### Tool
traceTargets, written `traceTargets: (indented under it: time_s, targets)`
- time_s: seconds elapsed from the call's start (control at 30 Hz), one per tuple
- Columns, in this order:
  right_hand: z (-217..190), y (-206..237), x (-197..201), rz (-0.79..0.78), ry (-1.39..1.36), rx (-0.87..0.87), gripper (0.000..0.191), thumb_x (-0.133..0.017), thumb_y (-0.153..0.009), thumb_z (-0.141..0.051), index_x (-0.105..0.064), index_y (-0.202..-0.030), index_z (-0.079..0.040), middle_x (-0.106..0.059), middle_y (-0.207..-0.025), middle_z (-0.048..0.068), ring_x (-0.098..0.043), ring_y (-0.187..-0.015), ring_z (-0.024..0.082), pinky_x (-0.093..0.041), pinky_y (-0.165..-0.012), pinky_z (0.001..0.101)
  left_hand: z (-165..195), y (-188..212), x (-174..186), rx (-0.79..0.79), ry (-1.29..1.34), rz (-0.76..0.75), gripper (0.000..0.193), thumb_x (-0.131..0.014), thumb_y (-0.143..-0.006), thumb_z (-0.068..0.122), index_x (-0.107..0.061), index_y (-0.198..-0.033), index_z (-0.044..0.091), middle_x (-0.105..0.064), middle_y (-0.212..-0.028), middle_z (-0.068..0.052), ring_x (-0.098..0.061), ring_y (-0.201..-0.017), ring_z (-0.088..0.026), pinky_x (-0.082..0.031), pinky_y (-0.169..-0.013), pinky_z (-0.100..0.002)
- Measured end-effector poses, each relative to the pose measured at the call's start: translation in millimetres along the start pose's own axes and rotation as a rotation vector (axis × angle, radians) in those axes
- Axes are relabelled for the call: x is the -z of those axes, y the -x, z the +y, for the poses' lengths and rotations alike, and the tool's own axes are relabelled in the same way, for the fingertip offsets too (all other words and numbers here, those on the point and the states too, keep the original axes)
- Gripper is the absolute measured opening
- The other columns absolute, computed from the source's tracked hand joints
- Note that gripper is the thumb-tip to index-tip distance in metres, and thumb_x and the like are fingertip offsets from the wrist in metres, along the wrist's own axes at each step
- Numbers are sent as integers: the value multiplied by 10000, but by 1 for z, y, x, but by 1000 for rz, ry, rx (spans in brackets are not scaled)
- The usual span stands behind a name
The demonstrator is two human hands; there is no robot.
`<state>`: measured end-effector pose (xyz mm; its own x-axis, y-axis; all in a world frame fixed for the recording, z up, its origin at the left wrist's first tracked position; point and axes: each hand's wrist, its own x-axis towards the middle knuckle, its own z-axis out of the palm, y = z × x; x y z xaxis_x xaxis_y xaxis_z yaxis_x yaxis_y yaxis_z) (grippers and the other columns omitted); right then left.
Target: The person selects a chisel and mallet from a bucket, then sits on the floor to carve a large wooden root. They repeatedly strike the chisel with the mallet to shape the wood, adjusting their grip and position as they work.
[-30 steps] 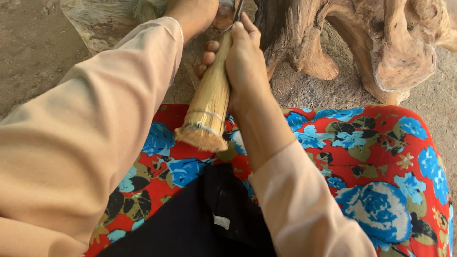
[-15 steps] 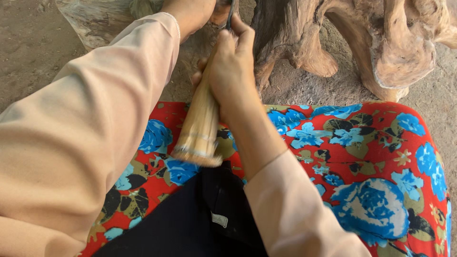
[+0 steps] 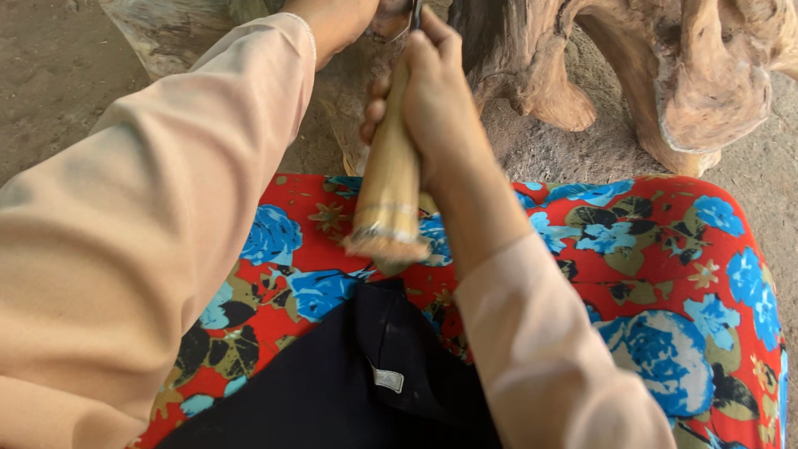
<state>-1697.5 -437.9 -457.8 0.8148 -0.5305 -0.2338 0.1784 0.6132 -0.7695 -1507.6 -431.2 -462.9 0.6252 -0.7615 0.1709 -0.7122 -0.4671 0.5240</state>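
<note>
A tight bundle of thin straw-coloured sticks [image 3: 387,195] stands nearly upright over my lap, its cut end pointing down. My right hand [image 3: 428,100] is wrapped around its upper part. My left hand [image 3: 337,21] reaches to the top edge of the view, mostly cut off; what it holds is hidden. A thin dark object [image 3: 415,12] shows just above my right hand. Both arms wear pale peach sleeves.
My lap is covered by a red cloth with blue flowers [image 3: 648,249] and a black garment [image 3: 357,382]. A gnarled wooden root piece [image 3: 665,75] stands ahead on the sandy ground [image 3: 50,75].
The bundle has shifted slightly down and to the right, and my right hand has slid along with it. The left arm stays in about the same place.
</note>
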Motion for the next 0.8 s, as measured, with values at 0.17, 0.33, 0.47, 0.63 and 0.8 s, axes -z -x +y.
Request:
traceTargets:
  time_s: [0.17, 0.33, 0.47, 0.63, 0.8]
  targets:
    - [-18, 12, 35, -139, 94, -46, 392, -386, -1076, -311, -370, -1468, -322, -539, -771, 94, -508, -524, 153, -506, -483, 321, 12, 11, 1, 42, 192, 25, 500, -491, -1028, 513, -658, -888, 63, -613, -657, -51, -582, -568, -148, -453, -522, -395]
    - [-27, 52, 53, -112, 448, -75, 433, -379, -1073, -301, -390, -1506, -311, -521, -734, 60, -504, -489, 122, -501, -439, 288, 2, 9, -1, 138, 151, -23, 460, -510, -1004, 468, -610, -786, 76, -512, -556, -10, -458, -481, -145, -350, -450, -418]
    - [-42, 64, 49, -110, 592, -66, 457, -381, -1064, -288, -383, -1521, -291, -501, -705, 62, -497, -460, 127, -485, -412, 285, -8, 4, -5, 147, 132, -36, 475, -496, -1017, 453, -583, -777, 53, -459, -537, -28, -402, -461, -166, -309, -444, -431]
    - [-54, 60, 54, -125, 662, -63, 444, -412, -1070, -261, -396, -1513, -264, -476, -785, 28, -535, -564, 97, -511, -435, 284, -12, -1, -7, 232, 110, -44, 532, -433, -1082, 456, -531, -781, 29, -389, -537, -49, -373, -447, -190, -301, -442, -435]
    - [-43, 55, 48, -58, 601, -68, 434, -414, -1043, -260, -409, -1477, -259, -470, -805, 34, -537, -556, 117, -509, -423, 293, -25, -9, -14, 47, 127, 28, 445, -404, -1052, 326, -583, -752, 50, -499, -512, -95, -520, -434, -213, -398, -427, -410]
